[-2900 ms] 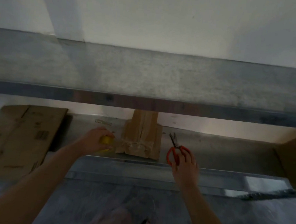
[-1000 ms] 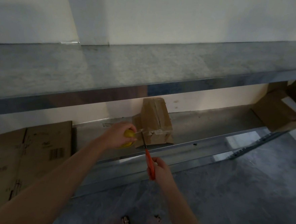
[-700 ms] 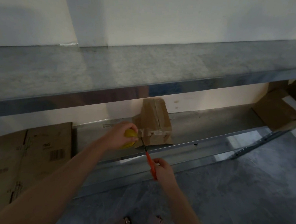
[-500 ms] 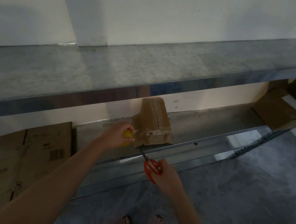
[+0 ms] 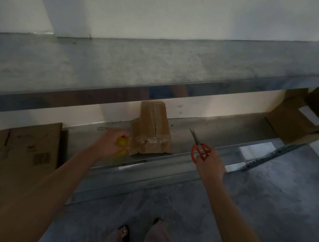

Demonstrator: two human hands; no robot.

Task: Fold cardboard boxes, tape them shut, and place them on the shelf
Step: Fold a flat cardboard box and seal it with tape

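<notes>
Dim metal racking against a pale wall. On its lower shelf [image 5: 229, 133] the small taped cardboard box [image 5: 152, 131] stands on end. At its 9 o'clock, just beside it, the left hand [image 5: 109, 145] wraps its fingers round a yellow tape roll [image 5: 122, 142]. At 3 o'clock, apart from the box, the right hand [image 5: 211, 165] grips red scissors [image 5: 200, 151]. The box looks light and stiff but crushable, so it is best held by its opposite side walls.

My left hand [image 5: 109, 142] grips a yellow tape roll [image 5: 122, 142] just left of the small taped brown cardboard box [image 5: 152, 133], which stands near the front edge of the lower grey metal shelf [image 5: 229, 129]. My right hand [image 5: 209, 162] holds red-handled scissors [image 5: 198, 146] right of the box, blades pointing at the shelf's back edge.
</notes>
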